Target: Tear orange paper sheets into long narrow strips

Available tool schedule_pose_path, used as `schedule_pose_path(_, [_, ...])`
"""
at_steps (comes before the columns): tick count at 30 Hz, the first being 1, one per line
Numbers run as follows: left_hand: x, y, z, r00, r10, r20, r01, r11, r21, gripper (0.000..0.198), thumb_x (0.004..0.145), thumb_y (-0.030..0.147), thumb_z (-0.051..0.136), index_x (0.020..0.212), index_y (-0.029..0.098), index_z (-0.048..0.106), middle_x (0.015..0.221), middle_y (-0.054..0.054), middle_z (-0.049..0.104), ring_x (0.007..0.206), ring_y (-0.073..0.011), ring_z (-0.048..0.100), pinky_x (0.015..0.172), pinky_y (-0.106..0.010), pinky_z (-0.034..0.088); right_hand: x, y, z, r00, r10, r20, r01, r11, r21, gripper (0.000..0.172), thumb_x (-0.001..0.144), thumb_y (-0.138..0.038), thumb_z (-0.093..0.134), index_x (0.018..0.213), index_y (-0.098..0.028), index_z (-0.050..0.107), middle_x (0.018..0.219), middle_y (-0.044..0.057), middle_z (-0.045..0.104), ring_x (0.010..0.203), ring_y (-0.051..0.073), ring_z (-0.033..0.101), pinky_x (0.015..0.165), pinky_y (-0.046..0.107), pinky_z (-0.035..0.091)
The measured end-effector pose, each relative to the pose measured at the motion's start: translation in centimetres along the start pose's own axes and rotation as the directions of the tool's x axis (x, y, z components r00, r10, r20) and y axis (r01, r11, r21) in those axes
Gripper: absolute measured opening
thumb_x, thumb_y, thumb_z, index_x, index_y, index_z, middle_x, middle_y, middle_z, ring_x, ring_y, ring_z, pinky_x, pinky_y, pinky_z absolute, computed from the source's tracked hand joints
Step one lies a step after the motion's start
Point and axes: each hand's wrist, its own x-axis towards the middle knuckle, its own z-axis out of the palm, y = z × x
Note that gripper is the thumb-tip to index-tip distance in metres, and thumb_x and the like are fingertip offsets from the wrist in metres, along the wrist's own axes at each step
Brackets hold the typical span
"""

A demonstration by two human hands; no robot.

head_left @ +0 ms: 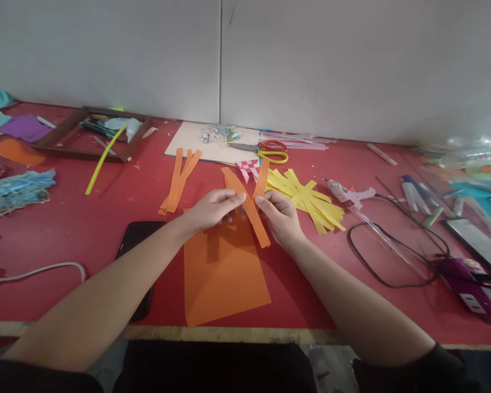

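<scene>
My left hand [217,209] pinches an orange paper strip [253,218] that slants down to the right. In my right hand [281,214], thumb pressed on fingers, is a second orange strip [262,176] that points up and away. The two strips meet or cross between my hands; whether they are joined I cannot tell. Beneath them lies a sheet of orange paper [225,284] on the red table. More orange strips [179,183] rest beyond my left hand, and a pile of yellow strips [309,199] lies beyond my right. A pink-and-white woven paper piece [249,168] sits just behind.
Scissors [270,150] with red and yellow handles lie on a pale board [188,141]. A pink glue gun [347,192] and its cord are at right, near a purple power strip [466,284]. A black phone [137,240] sits under my left forearm. A wooden frame [61,136] holds tools.
</scene>
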Motion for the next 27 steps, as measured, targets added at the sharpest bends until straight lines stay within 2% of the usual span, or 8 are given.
schedule_pose_path(3, [0.02,-0.26,0.12,0.996,-0.036,0.082,0.038,0.999,-0.021,0.056,0.086,0.071,0.051,0.077,0.016,0.059,0.071,-0.004,0.062,0.058,-0.0115,0.054,0.047,-0.023,0.033,0.03,-0.04,0.09,1.0,-0.025,-0.009,0.025,1.0,0.002,0.036,0.08,-0.05,0.074,0.064,-0.022,0.056,0.06,-0.004,0.056,0.055,0.011,0.051,0.058,0.028,0.045])
schedule_pose_path(6, [0.18,-0.45,0.32,0.995,-0.019,0.102,0.019,1.0,0.003,0.048,0.08,0.063,0.066,0.085,0.015,0.061,0.073,-0.001,0.061,0.059,-0.0099,0.053,0.049,-0.022,0.035,0.1,0.06,-0.08,0.999,-0.036,0.003,0.036,0.999,-0.022,0.037,0.081,-0.05,0.072,0.064,-0.022,0.056,0.061,-0.003,0.057,0.057,0.012,0.052,0.059,0.028,0.046])
schedule_pose_path(11, [0.4,-0.43,0.34,0.998,-0.01,0.06,0.01,1.0,0.01,0.04,0.079,0.054,0.07,0.086,0.015,0.061,0.062,0.004,0.052,0.052,-0.0084,0.047,0.05,-0.023,0.036,0.09,0.39,-0.52,0.999,-0.024,0.037,0.025,0.999,-0.021,0.037,0.083,-0.051,0.07,0.064,-0.022,0.055,0.059,-0.003,0.056,0.058,0.013,0.054,0.059,0.029,0.047])
schedule_pose_path(16, [0.45,-0.55,0.02,0.998,0.02,0.067,-0.02,1.0,0.009,0.039,0.078,0.052,0.071,0.088,0.015,0.063,0.069,0.002,0.056,0.055,-0.0081,0.047,0.052,-0.024,0.036,0.05,0.68,-0.48,0.994,0.013,0.104,-0.014,1.0,0.007,0.035,0.079,-0.052,0.074,0.07,-0.023,0.057,0.059,-0.003,0.055,0.055,0.014,0.053,0.054,0.029,0.043])
schedule_pose_path(23, [0.45,-0.35,0.24,1.0,0.029,0.0,-0.029,0.999,-0.015,0.04,0.076,0.053,0.073,0.081,0.015,0.063,0.065,0.003,0.054,0.056,-0.0087,0.047,0.053,-0.024,0.035,0.09,0.62,-0.38,0.998,-0.056,0.022,0.057,0.998,-0.028,0.037,0.08,-0.051,0.074,0.067,-0.023,0.053,0.057,-0.005,0.049,0.051,0.011,0.045,0.052,0.027,0.038])
schedule_pose_path(27, [0.48,-0.46,0.13,0.999,0.025,-0.022,-0.025,1.0,0.01,0.043,0.077,0.057,0.071,0.079,0.015,0.064,0.063,0.002,0.055,0.052,-0.0079,0.045,0.05,-0.023,0.033,0.09,0.57,-0.27,0.998,-0.067,0.003,0.067,0.997,-0.026,0.036,0.081,-0.051,0.072,0.068,-0.023,0.053,0.058,-0.005,0.05,0.052,0.012,0.045,0.053,0.028,0.04])
